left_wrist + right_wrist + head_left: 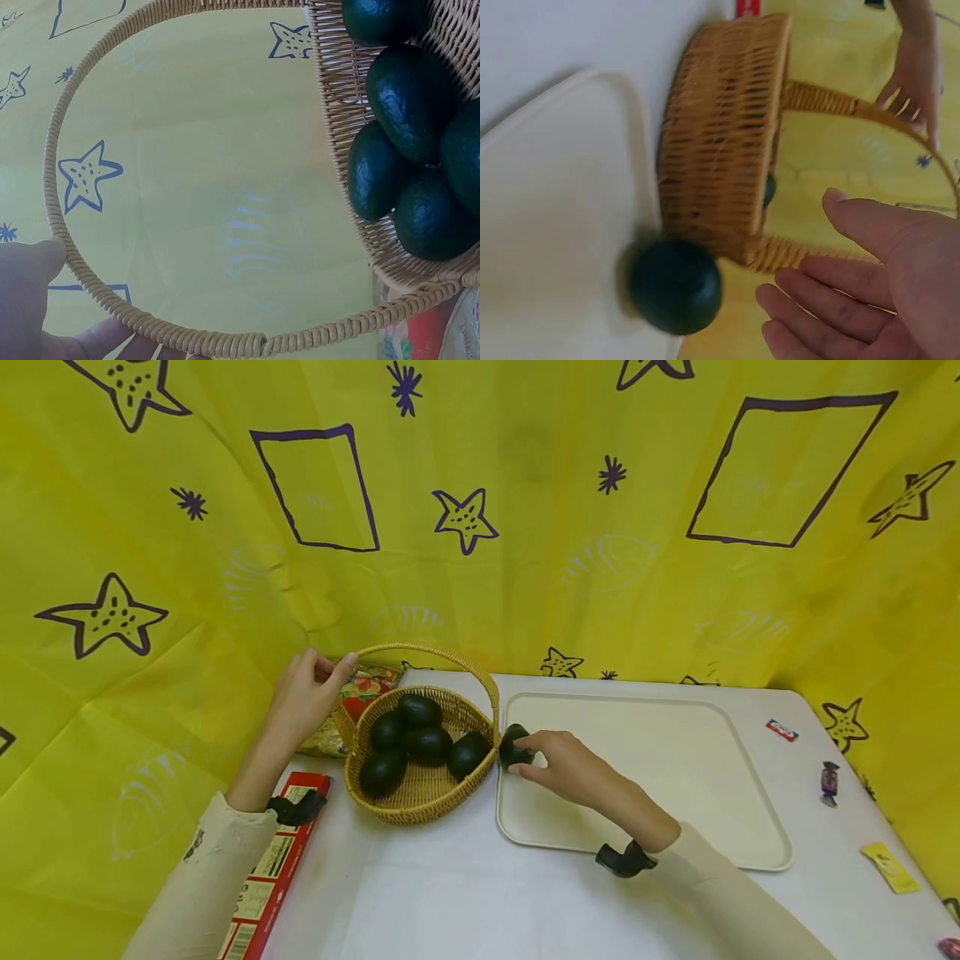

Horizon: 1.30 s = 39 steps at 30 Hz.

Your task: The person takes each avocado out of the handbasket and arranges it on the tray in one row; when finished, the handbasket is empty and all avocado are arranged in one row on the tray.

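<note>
A hand could slide low across the near part of the table (pixel 450 893), between the red box (pixel 277 864) on the left and the tray (pixel 652 760) on the right. The basket (pixel 420 811) gives room from the near side, but its handle (pixel 492 687) blocks the right, where an avocado (pixel 512 739) crowds it; the curtain (pixel 525 593) limits the far side.

A dark green avocado (pixel 676 288) rests at the tray edge (pixel 498 806) beside the wicker basket (pixel 414 806).

The white table (pixel 442 893) bears a basket (pixel 420 814), a tray (pixel 637 743), a box (pixel 281 860), packets (pixel 363 687) and 4 sweets (pixel 890 867) (wrapped).
</note>
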Motion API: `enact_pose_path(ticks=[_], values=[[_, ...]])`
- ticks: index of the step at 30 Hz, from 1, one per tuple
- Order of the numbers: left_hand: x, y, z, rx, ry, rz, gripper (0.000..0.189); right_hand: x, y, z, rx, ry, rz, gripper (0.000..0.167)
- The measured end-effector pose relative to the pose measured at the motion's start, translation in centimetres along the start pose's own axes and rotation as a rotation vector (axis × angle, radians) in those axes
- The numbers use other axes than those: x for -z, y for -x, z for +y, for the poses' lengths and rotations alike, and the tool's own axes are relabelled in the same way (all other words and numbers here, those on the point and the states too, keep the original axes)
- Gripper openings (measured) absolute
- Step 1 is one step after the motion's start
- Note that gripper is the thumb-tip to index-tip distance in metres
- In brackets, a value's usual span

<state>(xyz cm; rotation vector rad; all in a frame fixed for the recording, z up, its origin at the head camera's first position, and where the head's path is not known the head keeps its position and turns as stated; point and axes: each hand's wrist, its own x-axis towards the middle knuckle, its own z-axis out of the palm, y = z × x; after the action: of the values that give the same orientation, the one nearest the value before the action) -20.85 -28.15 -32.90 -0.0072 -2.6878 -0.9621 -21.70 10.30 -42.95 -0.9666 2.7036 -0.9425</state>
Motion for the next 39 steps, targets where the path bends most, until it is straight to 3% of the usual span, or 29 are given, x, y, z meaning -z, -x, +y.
enact_pose_path(ticks=[8,12,17,24,29,39], values=[[0.1,0.0,-0.1,0.001,0.000,-0.016,0.060,-0.7,-1.5,-4.0,0.108,-0.007,-0.081,0.045],[0.1,0.0,0.0,-0.008,0.000,-0.008,0.058,-1.6,-2.9,-5.4,0.101,-0.024,-0.089,0.051],[0.2,0.1,0.0,-0.008,-0.005,-0.004,0.057,-3.1,-5.3,-7.1,0.049,-0.029,-0.129,0.060],[0.2,0.0,-0.1,0.008,-0.006,-0.019,0.062,-5.3,-8.1,-9.9,-0.005,0.112,-0.251,0.074],[0.1,0.0,-0.1,0.012,-0.007,-0.037,0.063,-6.8,-9.9,-11.1,-0.014,0.150,-0.294,0.070],[0.2,-0.3,-0.2,0.008,0.006,-0.041,0.065,-8.2,-13.9,-13.5,-0.153,0.268,-0.390,0.064]])
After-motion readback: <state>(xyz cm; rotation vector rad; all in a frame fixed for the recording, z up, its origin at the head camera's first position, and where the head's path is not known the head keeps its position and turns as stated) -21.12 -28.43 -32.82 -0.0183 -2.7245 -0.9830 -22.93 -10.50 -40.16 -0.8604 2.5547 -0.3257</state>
